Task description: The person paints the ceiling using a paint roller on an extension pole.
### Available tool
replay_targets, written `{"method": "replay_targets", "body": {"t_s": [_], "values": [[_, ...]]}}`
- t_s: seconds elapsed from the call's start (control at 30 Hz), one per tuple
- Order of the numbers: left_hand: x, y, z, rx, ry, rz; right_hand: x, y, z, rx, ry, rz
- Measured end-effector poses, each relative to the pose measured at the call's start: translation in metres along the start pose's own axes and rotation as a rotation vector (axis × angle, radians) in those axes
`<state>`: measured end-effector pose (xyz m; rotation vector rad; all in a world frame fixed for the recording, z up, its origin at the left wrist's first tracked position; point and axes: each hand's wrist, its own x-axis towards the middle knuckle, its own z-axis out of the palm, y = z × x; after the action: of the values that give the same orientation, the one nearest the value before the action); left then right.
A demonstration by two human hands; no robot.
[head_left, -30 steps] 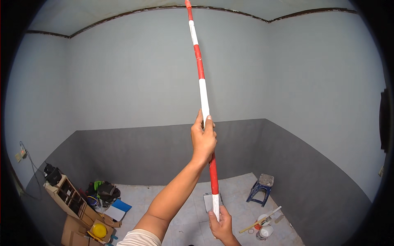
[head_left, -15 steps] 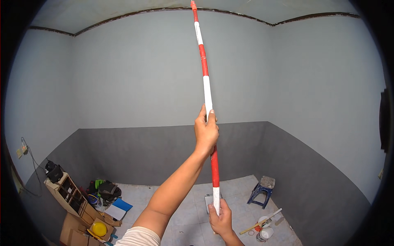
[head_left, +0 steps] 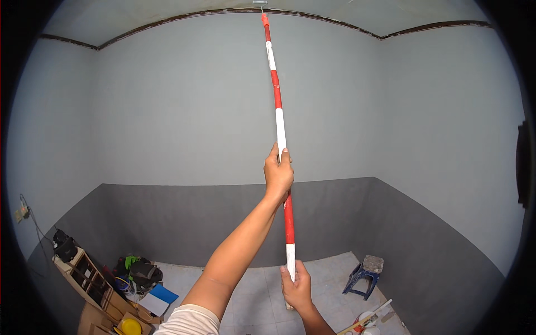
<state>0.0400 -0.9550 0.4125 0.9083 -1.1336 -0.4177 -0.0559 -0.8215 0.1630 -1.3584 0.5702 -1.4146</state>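
"Where's the striped pole [head_left: 281,125]?"
"Rising before the wall [head_left: 184,111], left hand [head_left: 278,177] above right hand [head_left: 297,289], fingers [head_left: 274,151] wrapped round it."
"At its top?"
"Perhaps a roller [head_left: 260,3], too small to be sure."

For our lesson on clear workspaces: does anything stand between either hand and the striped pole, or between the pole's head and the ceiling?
Nothing visible does. The left hand and right hand both grip the striped pole directly. Its pale head appears against the ceiling; whether they touch, I cannot tell.
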Motion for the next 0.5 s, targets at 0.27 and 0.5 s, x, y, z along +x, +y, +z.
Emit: {"method": "replay_targets", "body": {"t_s": [0.27, 0.5], "values": [[0.050, -0.035, 0.000, -0.007, 0.007, 0.012, 0.054, 0.021, 0.010, 0.018, -0.003, -0.042], [0.073, -0.054, -0.002, 0.063, 0.005, 0.038, 0.075, 0.037, 0.014, 0.039, -0.008, -0.030]]}}
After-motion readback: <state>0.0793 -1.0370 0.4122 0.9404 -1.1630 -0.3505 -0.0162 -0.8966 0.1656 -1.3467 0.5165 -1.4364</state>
